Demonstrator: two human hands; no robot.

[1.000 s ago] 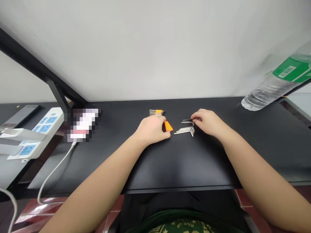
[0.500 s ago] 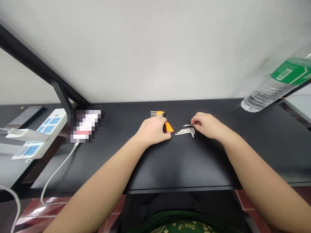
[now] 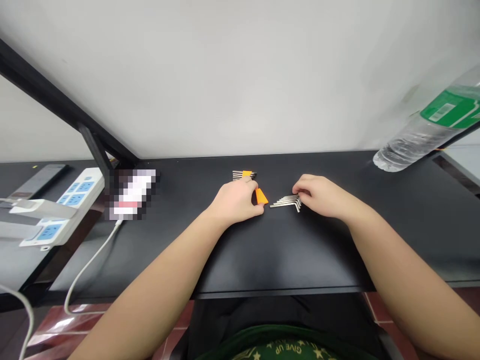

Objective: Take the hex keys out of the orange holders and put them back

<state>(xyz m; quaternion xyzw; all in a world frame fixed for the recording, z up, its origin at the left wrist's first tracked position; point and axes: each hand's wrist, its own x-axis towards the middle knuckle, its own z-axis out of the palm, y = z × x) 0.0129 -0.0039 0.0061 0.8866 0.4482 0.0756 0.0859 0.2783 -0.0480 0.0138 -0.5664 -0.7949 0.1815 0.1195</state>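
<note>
My left hand [image 3: 235, 202] rests on the black table [image 3: 285, 250], its fingers closed on an orange hex-key holder [image 3: 261, 196] whose end sticks out to the right. Beyond that hand, a few keys [image 3: 240, 174] poke out of the holder's far end. Several silver L-shaped hex keys [image 3: 287, 202] lie side by side in a tight row just right of the holder. My right hand [image 3: 321, 196] sits at the row's right end, its fingertips curled down onto the short bent ends of the keys.
A clear water bottle with a green label [image 3: 431, 127] lies at the far right against the wall. On the left are a white power strip with blue sockets [image 3: 60, 210], a white cable [image 3: 88, 260] and a black diagonal frame bar [image 3: 63, 112].
My right hand has pulled one separate hex key nearer and closed it up against the others, so the keys now form one tight row. My left hand has stayed put.
</note>
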